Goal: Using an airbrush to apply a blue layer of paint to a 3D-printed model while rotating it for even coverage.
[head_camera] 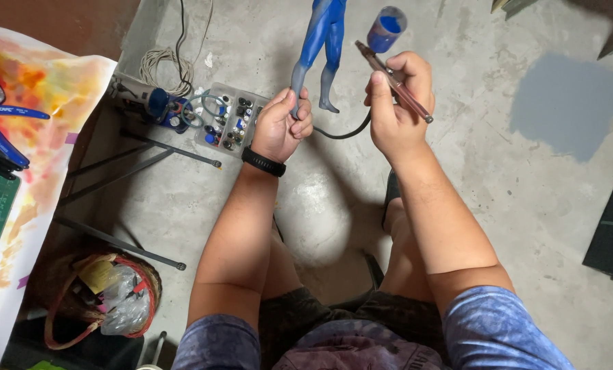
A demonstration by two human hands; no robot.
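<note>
My left hand (282, 123) grips one grey lower leg of a figure (322, 41) painted blue on its upper legs; the figure runs out of the top of the frame. A black watch sits on that wrist. My right hand (395, 103) holds an airbrush (394, 81) with a slim reddish body, tilted, its cup of blue paint (386, 29) up beside the figure. A black hose (344, 131) loops from under the right hand toward the left hand. Both hands are above a concrete floor, and my knees show below.
A clear compartment box of small parts (230, 120) and a coiled cord (164, 65) lie on the floor at left. A paint-stained sheet (43, 116) with blue tools covers a table edge. A woven basket (108, 294) sits lower left. Dark mats (611, 233) lie at right.
</note>
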